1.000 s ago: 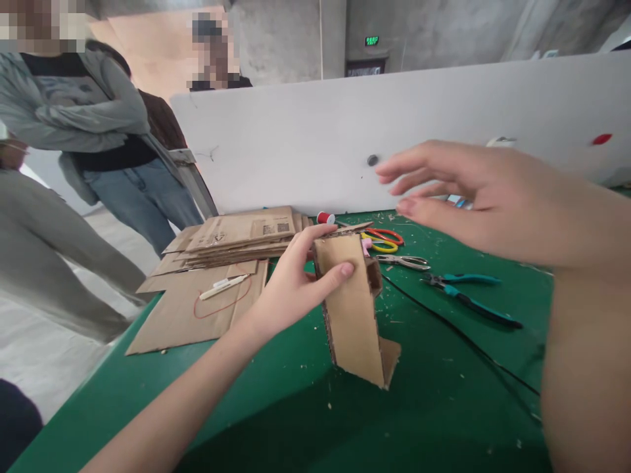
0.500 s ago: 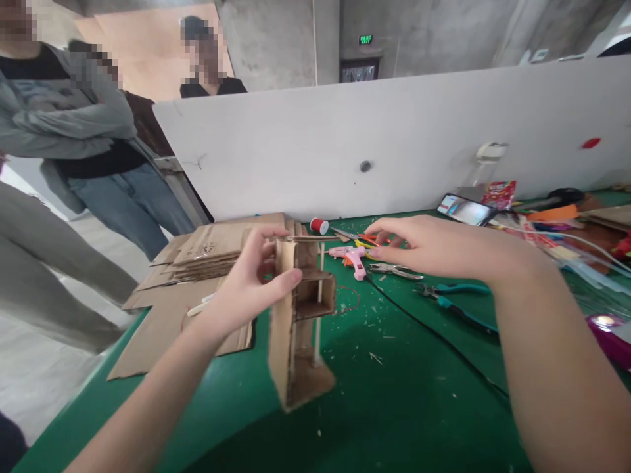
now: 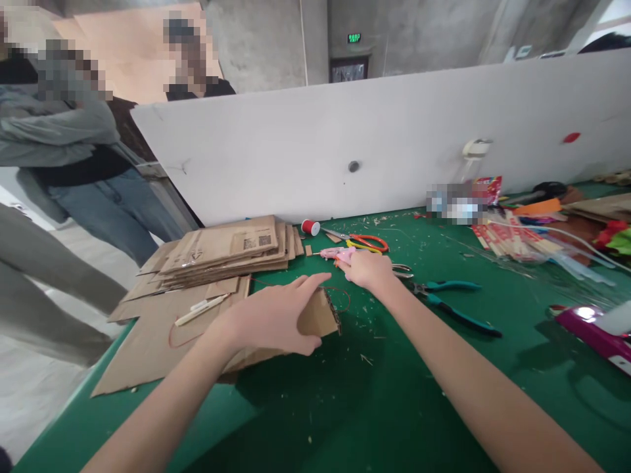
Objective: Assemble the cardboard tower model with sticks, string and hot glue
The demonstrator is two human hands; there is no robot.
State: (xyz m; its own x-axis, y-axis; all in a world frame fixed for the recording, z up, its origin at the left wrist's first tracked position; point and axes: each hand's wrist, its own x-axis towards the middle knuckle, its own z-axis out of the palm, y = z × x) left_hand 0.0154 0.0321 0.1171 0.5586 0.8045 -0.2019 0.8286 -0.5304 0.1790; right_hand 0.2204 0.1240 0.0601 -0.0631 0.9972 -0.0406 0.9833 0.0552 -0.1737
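My left hand (image 3: 279, 315) is over a folded cardboard structure (image 3: 318, 316) lying on the green table. Its thumb and fingers are spread apart across the cardboard, and the hand hides much of the piece; whether the fingertips touch it is unclear. Farther forward, my right hand (image 3: 372, 270) has its fingers closed around a pink hot glue gun (image 3: 338, 253), covering the handle. Just beyond the glue gun lie orange-handled scissors (image 3: 369, 242). Pliers with teal handles (image 3: 456, 286) rest to the right, beside my forearm.
Stacked flat cardboard (image 3: 221, 253) stands at the left, with a white pen-like tool (image 3: 202, 309) on the sheet before it. A red thread spool (image 3: 310, 227) is near the white partition (image 3: 276, 157). Wrapped sticks (image 3: 513, 236) and a purple device (image 3: 591, 335) occupy the right. People stand behind.
The cardboard structure has gone from upright to lying down under my left hand, whose fingers have spread. My right hand has moved left and down and taken hold of the glue gun.
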